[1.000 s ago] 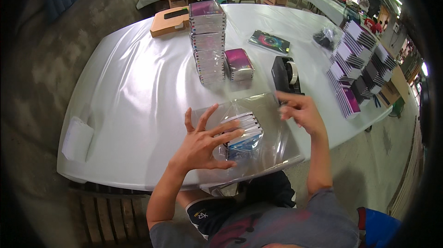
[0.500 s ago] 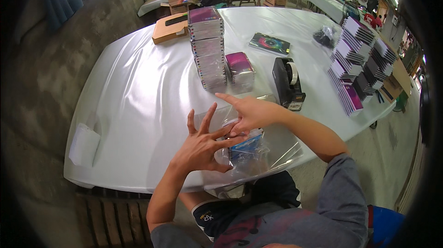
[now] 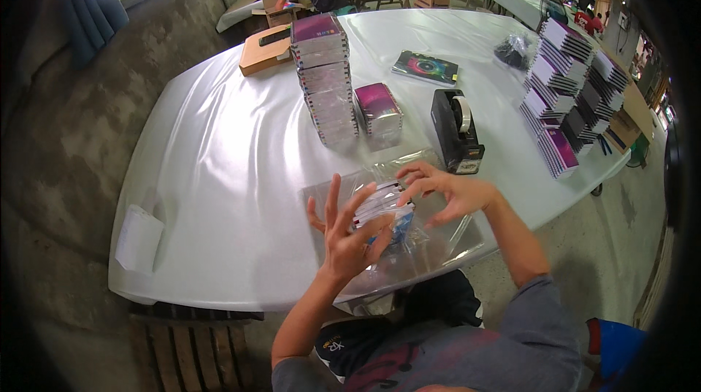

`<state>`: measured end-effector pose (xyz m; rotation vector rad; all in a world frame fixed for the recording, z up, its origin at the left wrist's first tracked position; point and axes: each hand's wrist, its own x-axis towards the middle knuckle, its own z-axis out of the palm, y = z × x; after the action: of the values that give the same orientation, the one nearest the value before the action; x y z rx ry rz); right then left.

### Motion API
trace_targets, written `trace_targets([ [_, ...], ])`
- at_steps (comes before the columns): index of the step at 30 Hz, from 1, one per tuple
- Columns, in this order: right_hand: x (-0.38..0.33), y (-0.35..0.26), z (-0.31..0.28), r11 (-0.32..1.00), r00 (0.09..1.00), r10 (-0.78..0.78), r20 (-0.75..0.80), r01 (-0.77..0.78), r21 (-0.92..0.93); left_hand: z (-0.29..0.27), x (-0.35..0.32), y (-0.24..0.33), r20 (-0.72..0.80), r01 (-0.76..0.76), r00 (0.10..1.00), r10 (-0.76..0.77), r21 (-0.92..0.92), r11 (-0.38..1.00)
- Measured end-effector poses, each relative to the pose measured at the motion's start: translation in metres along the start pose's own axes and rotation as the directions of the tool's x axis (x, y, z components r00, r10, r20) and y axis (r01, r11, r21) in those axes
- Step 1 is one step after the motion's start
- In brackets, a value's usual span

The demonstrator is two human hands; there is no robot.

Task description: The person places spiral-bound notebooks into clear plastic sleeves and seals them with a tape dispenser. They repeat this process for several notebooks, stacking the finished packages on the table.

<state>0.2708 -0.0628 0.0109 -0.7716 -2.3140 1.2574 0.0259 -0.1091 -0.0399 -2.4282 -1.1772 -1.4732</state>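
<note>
A small stack of notebooks (image 3: 377,203) with a blue side lies at the near edge of the table, on and partly inside clear plastic film (image 3: 454,240). My left hand (image 3: 349,237) is over its left side, fingers spread and stretched out. From the right, my right hand (image 3: 451,193) reaches to the stack's right edge with bent fingers held apart; its fingertips are at the film there. Neither hand is closed around anything. My fingers cover part of the stack, so I cannot tell how far the film is folded over it.
Beyond my hands stand a tall wrapped notebook stack (image 3: 323,85) and a shorter one (image 3: 379,111). A black tape dispenser (image 3: 454,133), a dark booklet (image 3: 426,68), a cardboard box (image 3: 263,55) and white papers (image 3: 139,240) lie around. Staggered notebook piles (image 3: 558,93) fill the right side.
My hands have moved apart from their crossed position over the stack. The right one has shifted right and down, the left slightly right, and more of the stack shows.
</note>
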Motion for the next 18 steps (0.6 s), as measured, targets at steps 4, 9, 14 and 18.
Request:
trace_targets([
  [4, 0.006, 0.022, 0.043, 0.882, 0.948, 0.118, -0.297, 0.037, 0.471, 0.005, 0.014, 0.001, 0.012, 0.24, 0.969, -0.247, -0.286, 0.928],
  [9, 0.018, 0.017, 0.054, 0.829, 0.904, 0.226, -0.363, 0.017, 0.559, 0.001, 0.008, -0.011, 0.285, 0.593, 0.793, -0.538, -0.559, 0.579],
  [14, 0.034, 0.022, 0.058, 0.759, 0.888, 0.261, -0.378, 0.053, 0.649, 0.005, 0.008, -0.008, 0.348, 0.645, 0.755, -0.556, -0.546, 0.534],
  [18, 0.046, 0.029, 0.058, 0.702, 0.846, 0.365, -0.388, 0.024, 0.712, 0.003, 0.025, -0.009, 0.464, 0.74, 0.608, -0.644, -0.626, 0.246],
])
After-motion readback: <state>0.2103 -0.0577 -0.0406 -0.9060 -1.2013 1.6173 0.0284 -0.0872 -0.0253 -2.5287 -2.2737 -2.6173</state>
